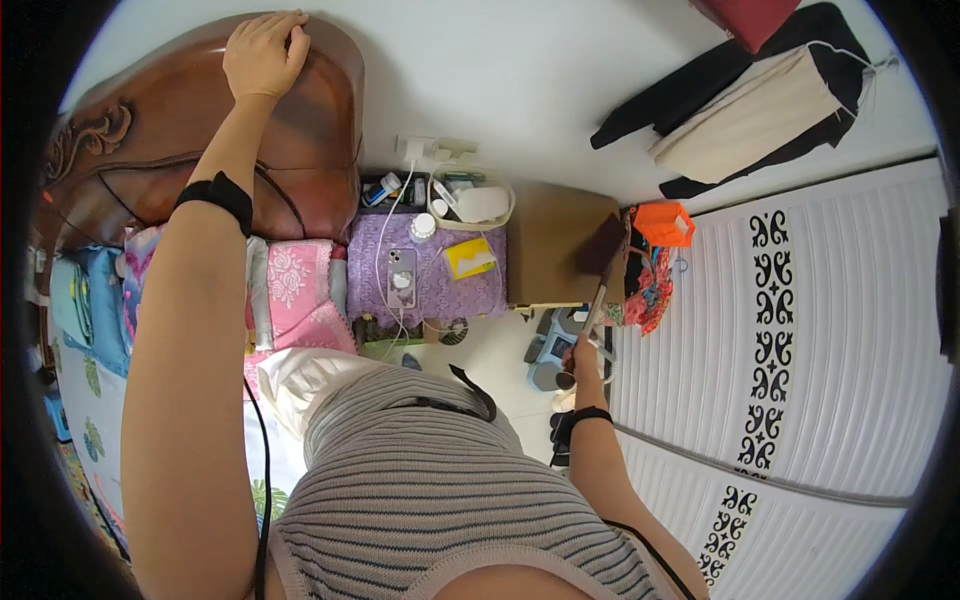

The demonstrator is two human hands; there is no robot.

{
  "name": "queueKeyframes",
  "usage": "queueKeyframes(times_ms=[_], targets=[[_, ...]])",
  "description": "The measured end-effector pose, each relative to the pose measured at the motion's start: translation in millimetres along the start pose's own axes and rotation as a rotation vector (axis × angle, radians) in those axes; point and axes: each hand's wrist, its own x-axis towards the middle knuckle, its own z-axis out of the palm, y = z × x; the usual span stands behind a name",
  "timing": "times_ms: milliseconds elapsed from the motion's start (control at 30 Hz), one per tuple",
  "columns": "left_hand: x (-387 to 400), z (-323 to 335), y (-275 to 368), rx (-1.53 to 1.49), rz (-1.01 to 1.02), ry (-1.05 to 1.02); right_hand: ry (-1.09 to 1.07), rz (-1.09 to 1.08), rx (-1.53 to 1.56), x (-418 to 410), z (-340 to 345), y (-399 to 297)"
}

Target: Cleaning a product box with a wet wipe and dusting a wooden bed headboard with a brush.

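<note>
My left hand (266, 60) rests palm down on the upper edge of the brown padded headboard (315, 97), its fingers pointing toward the wall and holding nothing. Low on the right, my right hand (583, 358) grips the handle of a duster-like tool (600, 251). The tool's dark purplish, blurred head overlaps the top of a brown cardboard box (551, 232). Whether the head touches the box I cannot tell. Left of that box, a purple lace cloth (367, 259) bears a charging phone (402, 278), a white-capped bottle (422, 227) and a yellow tissue pack (470, 259).
A white basket (504, 217) of small items stands by the wall sockets (415, 148). White cables cross the cloth. Clothes (750, 105) hang at upper right, above white wardrobe doors (697, 300). A blue-grey device (559, 345) lies on the floor. Folded pink bedding (296, 285) is at left.
</note>
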Motion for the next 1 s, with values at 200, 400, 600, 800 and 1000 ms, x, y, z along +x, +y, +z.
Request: queueKeyframes(times_ms=[200, 400, 600, 800, 1000], targets=[[0.4, -5.0, -3.1, 0.004, 0.059, 0.094, -0.128, -0.226, -0.353, -63.5, 12.1, 28.0], [-5.3, -2.2, -11.5, 0.002, 0.05, 0.072, -0.097, -0.131, -0.367, -110.7, -30.8, 73.9], [0.7, -6.5, 1.0, 0.025, 0.052, 0.059, 0.104, 0.031, 0.073, -72.3, -41.6, 88.4], [-0.6, -1.9, -4.1, 0.028, 0.036, -0.005, -0.033, -0.066, 0.01, -64.6, 28.3, 43.5], [-5.2, 0.3, -8.3, 0.043, 0.039, -0.031, -0.087, -0.25, -0.453, -103.9, 2.0, 53.8]])
